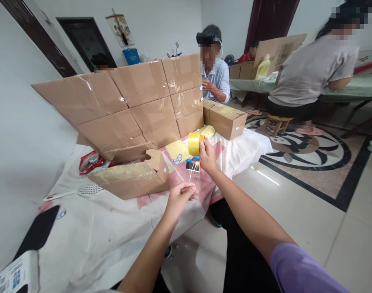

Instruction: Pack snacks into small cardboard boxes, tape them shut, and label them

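Observation:
A tape dispenser [194,144] with a yellow roll and orange and blue parts is gripped in my right hand [207,156], above the cloth-covered table. A clear strip of tape [194,179] runs down from its cutter end to my left hand [182,197]. The fingers of my left hand are pinched on the strip's lower end. To the left of both hands stands an open cardboard box [137,181]. Beyond them rises a wall of taped cardboard boxes [152,118]. A yellow patterned sheet [177,151] lies just behind the dispenser.
A slotted spatula [90,189], a red packet [90,162] and a black flat object [39,230] lie on the table's left. A long box [227,120] sits at the right corner. One person [216,77] is across the table; another [314,73] sits at the right table.

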The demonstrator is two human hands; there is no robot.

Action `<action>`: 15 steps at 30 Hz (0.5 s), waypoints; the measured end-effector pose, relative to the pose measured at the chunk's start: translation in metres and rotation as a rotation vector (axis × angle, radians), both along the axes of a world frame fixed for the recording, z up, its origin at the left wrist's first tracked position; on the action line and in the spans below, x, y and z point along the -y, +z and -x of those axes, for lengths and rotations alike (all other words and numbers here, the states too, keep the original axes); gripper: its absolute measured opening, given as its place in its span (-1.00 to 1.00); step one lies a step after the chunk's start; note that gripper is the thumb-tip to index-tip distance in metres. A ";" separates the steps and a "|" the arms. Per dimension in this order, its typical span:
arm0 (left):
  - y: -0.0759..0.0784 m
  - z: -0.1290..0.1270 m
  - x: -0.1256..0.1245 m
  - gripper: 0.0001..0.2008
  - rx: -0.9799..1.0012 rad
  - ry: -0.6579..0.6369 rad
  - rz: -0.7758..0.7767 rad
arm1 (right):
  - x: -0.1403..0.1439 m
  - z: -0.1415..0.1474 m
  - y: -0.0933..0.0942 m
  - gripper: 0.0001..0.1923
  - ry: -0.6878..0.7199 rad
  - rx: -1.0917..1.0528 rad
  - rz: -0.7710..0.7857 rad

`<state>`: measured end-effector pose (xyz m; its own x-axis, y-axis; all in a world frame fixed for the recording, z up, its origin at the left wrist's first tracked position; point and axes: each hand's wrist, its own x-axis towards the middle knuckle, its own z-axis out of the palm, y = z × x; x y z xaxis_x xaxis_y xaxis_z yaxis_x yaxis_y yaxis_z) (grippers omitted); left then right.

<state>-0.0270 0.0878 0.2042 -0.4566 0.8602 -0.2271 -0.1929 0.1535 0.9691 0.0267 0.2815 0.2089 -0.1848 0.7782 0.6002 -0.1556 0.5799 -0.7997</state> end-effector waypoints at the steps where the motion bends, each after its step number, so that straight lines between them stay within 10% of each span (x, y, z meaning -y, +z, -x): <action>1: 0.004 0.001 0.001 -0.55 0.029 0.000 0.012 | -0.001 0.000 -0.001 -0.59 0.010 -0.003 -0.006; 15: 0.028 0.012 0.014 -0.50 0.038 -0.038 0.065 | -0.008 0.006 -0.005 -0.68 0.199 -0.048 0.041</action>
<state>-0.0394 0.0739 0.2318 -0.4138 0.8595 -0.3001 -0.2224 0.2242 0.9488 0.0210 0.2892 0.2037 -0.3088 0.7530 0.5810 -0.3024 0.5015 -0.8106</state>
